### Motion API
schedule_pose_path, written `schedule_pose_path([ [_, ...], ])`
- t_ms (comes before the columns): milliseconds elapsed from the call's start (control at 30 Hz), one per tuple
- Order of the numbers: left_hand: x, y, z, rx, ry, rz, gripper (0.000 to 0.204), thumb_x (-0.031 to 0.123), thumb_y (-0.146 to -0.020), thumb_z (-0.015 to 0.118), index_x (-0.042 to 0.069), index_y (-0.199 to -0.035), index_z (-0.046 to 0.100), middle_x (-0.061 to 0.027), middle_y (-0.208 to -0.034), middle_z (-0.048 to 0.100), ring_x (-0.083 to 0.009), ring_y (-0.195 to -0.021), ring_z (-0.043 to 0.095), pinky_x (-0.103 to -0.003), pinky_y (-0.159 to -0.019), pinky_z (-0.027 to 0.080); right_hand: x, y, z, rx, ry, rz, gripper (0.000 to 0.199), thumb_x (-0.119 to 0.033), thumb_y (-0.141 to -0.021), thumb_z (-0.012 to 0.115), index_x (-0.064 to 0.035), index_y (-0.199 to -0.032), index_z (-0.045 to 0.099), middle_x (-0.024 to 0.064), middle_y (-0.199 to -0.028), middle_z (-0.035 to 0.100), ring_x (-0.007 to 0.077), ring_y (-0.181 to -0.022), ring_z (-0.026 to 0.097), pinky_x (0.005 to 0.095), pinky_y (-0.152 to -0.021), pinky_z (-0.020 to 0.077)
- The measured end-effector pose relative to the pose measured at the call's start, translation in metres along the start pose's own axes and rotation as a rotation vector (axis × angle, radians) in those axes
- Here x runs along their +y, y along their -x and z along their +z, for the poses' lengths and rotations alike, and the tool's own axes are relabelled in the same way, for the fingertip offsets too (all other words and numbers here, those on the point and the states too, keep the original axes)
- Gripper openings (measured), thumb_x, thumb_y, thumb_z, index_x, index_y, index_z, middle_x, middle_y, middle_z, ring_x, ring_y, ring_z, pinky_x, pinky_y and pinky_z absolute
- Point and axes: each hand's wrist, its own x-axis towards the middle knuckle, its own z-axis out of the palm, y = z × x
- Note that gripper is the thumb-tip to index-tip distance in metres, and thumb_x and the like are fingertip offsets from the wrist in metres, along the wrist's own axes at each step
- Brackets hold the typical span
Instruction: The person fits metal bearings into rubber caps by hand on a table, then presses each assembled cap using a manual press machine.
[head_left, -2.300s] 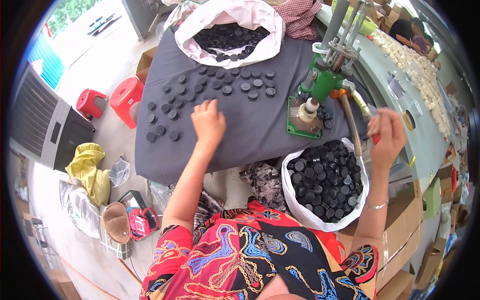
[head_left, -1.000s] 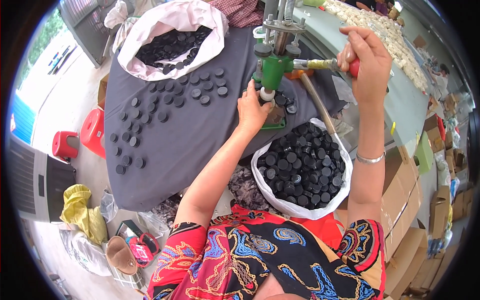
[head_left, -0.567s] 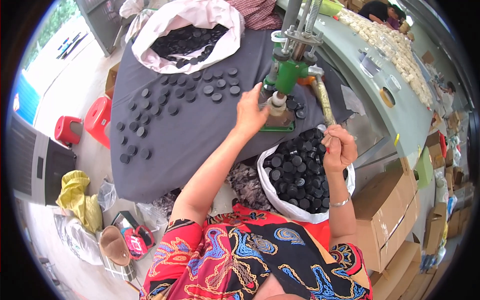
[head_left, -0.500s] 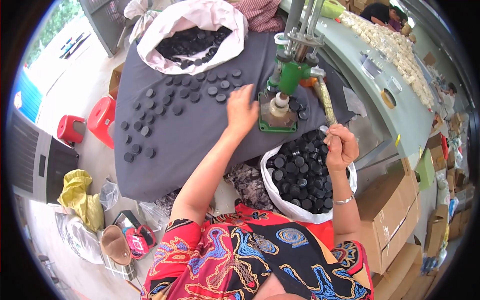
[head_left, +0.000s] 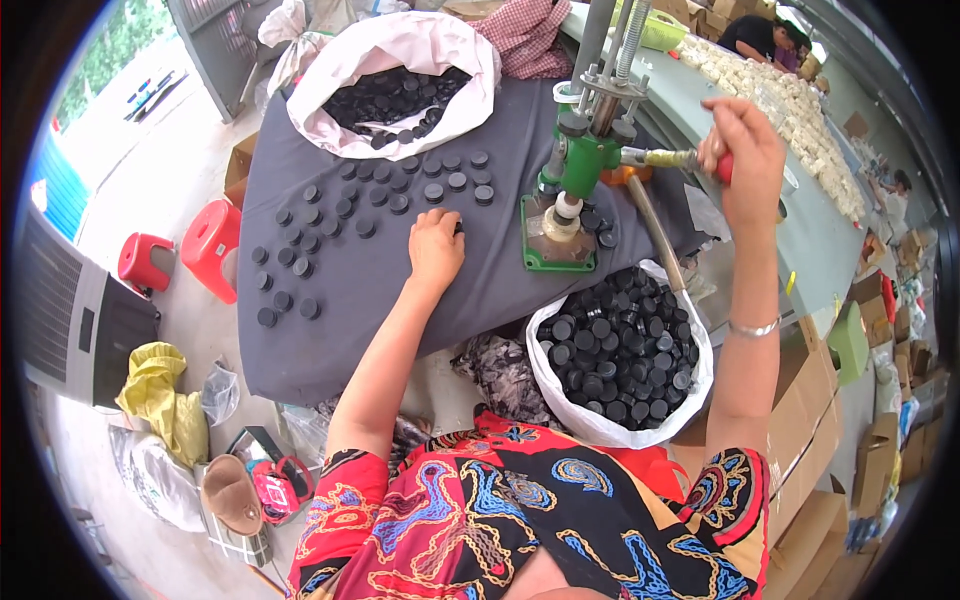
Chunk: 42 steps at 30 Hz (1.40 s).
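My left hand (head_left: pixel 436 252) is over the dark cloth, its fingers closed on a black cap (head_left: pixel 459 228) that shows only partly at the fingertips. Several loose black caps (head_left: pixel 365 228) lie scattered on the cloth to its left and beyond it. My right hand (head_left: pixel 745 160) is raised, wrapped round the red end of the lever (head_left: pixel 668 158) of a green hand press (head_left: pixel 578 165). The lever sticks out about level to the right. Under the press's ram, a pale round fixture (head_left: pixel 560 222) sits on the square green base; whether it holds a cap I cannot tell.
A white sack of black caps (head_left: pixel 535 325) stands at the table's near right edge, a bar (head_left: pixel 655 225) slanting down to it. Another open sack (head_left: pixel 325 125) lies at the back. Cartons (head_left: pixel 800 430) are at right; red stools (head_left: pixel 212 245) at left. Another person (head_left: pixel 755 38) works far right.
My right hand has swung the lever up from beside the near sack. My left hand has moved left, away from the press, onto a cap on the cloth.
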Motion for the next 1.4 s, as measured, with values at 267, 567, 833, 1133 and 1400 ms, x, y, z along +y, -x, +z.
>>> schedule_pose_path([
  [267,-0.005,-0.003,0.011,-0.025,0.168,-0.127,0.042,0.008,-0.067,0.074,0.007,-0.108,0.063,-0.0132,-0.098,0.064,-0.0307,-0.091,0.059,-0.04,-0.08,0.049,0.0,-0.027,0.003,0.005,-0.034,-0.002,0.017,-0.013,-0.09,0.061,0.0024,-0.095,0.066,-0.0004,-0.06,0.05,0.0078,-0.047,0.047,0.0229,-0.049,0.041],
  [567,0.104,-0.02,0.022,-0.13,0.53,-0.073,0.066,0.005,-0.066,0.074,0.007,-0.126,0.049,-0.0134,-0.097,0.064,-0.0301,-0.092,0.06,-0.039,-0.082,0.049,0.002,-0.027,0.0,0.005,-0.038,-0.018,0.016,-0.011,-0.089,0.061,0.0024,-0.096,0.067,0.0,-0.06,0.051,0.0088,-0.047,0.049,0.0232,-0.048,0.0418],
  [833,0.122,-0.031,0.045,-0.105,0.496,-0.095,0.075,0.007,-0.067,0.072,0.001,-0.134,0.039,-0.013,-0.101,0.066,-0.0331,-0.098,0.055,-0.043,-0.087,0.043,0.0,-0.019,0.003,0.025,-0.02,-0.029,0.017,-0.011,-0.089,0.06,0.0029,-0.095,0.066,0.0003,-0.06,0.052,0.0089,-0.047,0.049,0.0229,-0.048,0.0416],
  [1133,0.116,-0.034,0.058,-0.105,0.502,-0.183,0.075,0.007,-0.068,0.072,0.001,-0.135,0.038,-0.0129,-0.108,0.064,-0.0339,-0.1,0.055,-0.044,-0.089,0.042,0.017,0.044,0.007,0.08,0.033,-0.102,0.015,-0.01,-0.092,0.057,0.0037,-0.093,0.063,0.0015,-0.059,0.052,0.0085,-0.047,0.049,0.0238,-0.051,0.042],
  [1400,0.073,-0.034,0.043,0.074,0.296,-0.028,0.046,0.004,-0.072,0.061,0.004,-0.117,0.058,-0.0122,-0.114,0.062,-0.0325,-0.105,0.055,-0.043,-0.088,0.044,0.081,0.146,-0.003,0.034,0.331,-0.454,0.005,0.001,-0.086,0.056,0.0018,-0.089,0.06,0.0081,-0.069,0.059,0.016,-0.059,0.055,0.0266,-0.057,0.045],
])
